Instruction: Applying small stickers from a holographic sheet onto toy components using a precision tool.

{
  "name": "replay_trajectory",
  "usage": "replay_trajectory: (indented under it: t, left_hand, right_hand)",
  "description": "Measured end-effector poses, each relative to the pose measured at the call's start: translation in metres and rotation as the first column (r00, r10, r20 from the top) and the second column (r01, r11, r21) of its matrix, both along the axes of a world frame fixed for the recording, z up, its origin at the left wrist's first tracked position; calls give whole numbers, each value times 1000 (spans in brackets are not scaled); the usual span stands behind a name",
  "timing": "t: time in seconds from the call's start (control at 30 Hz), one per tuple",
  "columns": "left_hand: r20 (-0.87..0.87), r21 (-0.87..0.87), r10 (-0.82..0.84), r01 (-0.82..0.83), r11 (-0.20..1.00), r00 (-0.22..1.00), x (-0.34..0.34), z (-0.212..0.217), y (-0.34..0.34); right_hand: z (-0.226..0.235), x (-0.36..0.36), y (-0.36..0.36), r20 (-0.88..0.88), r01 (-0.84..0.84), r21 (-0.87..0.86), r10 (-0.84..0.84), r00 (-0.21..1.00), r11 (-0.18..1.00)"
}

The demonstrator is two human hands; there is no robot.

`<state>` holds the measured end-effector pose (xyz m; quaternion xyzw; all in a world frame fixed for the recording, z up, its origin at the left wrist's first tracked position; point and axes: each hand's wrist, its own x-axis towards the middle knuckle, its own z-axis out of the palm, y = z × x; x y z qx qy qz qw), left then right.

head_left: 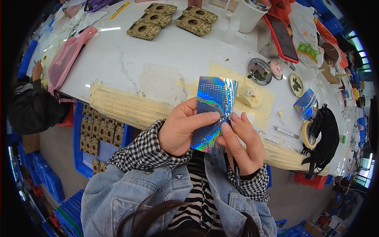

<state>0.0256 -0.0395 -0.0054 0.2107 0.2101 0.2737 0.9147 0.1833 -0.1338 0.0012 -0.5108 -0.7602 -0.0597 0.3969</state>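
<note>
A shiny holographic sticker sheet [213,94] with rows of small marks stands tilted in front of me, over the table's near edge. My left hand [181,126] grips it from the left, thumb pressed on its face. On the right side, the fingers of my right hand [242,144] are closed around slim black tweezers [237,172], whose back end points down along my palm. The tweezers' tips are at the sheet near my left thumb; whether a sticker is between them is too small to tell.
Several camouflage-patterned toy tank parts [144,30] lie on the white table, more in a blue crate [83,160] below left. To the right are a glass dish [259,71], red-cased phone [282,39], white mug [248,17], tape roll [308,134] and black bag [327,134]. Another person [29,104] sits left.
</note>
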Motion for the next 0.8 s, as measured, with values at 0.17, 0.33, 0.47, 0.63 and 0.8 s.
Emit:
replay_trajectory:
  t: [0.17,0.33,0.47,0.63,0.8]
  left_hand:
    - [11,-10,-15,15,1000,1000,-1,1,1]
    - [-9,-6,-2,2,1000,1000,0,-1,0]
    - [-9,-20,-8,7,1000,1000,0,3,0]
    - [-28,-8,4,-4,1000,1000,-1,0,0]
    - [-26,46,80,-79,996,996,-11,2,11]
  right_hand:
    - [1,2,0,-26,-20,-9,19,999,1000]
    - [1,2,0,-89,-32,-18,31,996,999]
    - [4,2,-2,-219,-42,-66,27,975,997]
    - [1,5,-6,-523,-76,-113,6,852,991]
    - [-12,34,-23,-513,46,-170,-128,849,984]
